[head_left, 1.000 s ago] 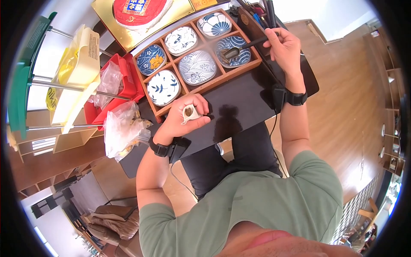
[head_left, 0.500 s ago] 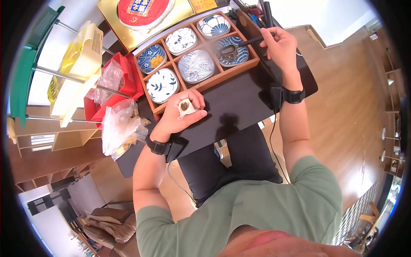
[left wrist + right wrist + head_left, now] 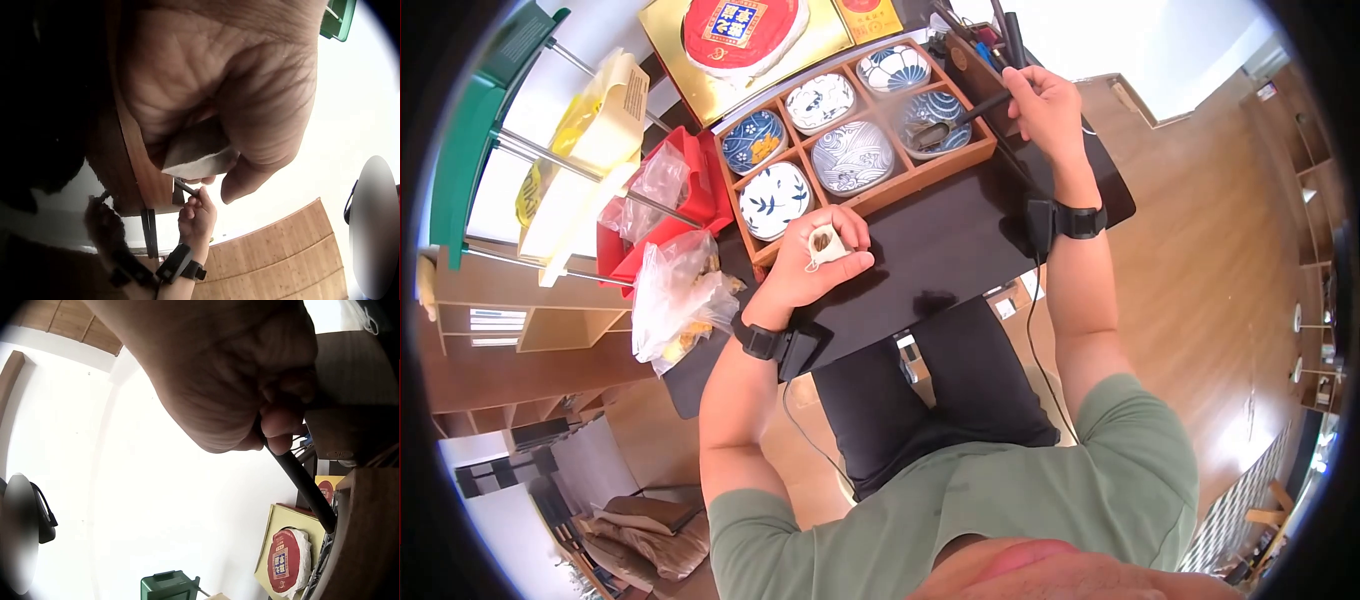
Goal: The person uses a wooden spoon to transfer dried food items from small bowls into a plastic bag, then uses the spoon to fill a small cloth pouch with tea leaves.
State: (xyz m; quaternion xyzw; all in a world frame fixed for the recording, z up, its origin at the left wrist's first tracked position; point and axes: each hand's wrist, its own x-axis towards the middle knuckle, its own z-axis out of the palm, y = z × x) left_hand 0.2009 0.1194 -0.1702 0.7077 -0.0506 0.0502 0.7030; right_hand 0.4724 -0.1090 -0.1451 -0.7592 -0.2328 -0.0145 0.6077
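My left hand (image 3: pixel 802 268) holds a small white cloth pouch (image 3: pixel 824 244) by its sides, with fingers curled round it near the box's front left corner. Brown bits show in the pouch's open mouth, and a thin string hangs from it. The left wrist view shows the pale pouch (image 3: pixel 201 153) between palm and thumb. My right hand (image 3: pixel 1050 118) grips the black handle of a spoon (image 3: pixel 988 105). The spoon's bowl lies over the blue wave-patterned dish (image 3: pixel 938 102) in the box's right compartment. In the right wrist view, curled fingers surround the handle (image 3: pixel 303 484).
The divided wooden box (image 3: pixel 920 178) holds several patterned dishes, one with orange pieces (image 3: pixel 764 149). Behind it lies a red-wrapped disc (image 3: pixel 738 32) on a gold box. Red bins (image 3: pixel 715 190) and a plastic bag (image 3: pixel 675 300) stand left. Pens (image 3: pixel 998 45) stand at the back right.
The spoon has turned within the blue wave-patterned dish, its hollow side showing more than a second ago. My left hand keeps hold of the pouch. The head view has shifted slightly.
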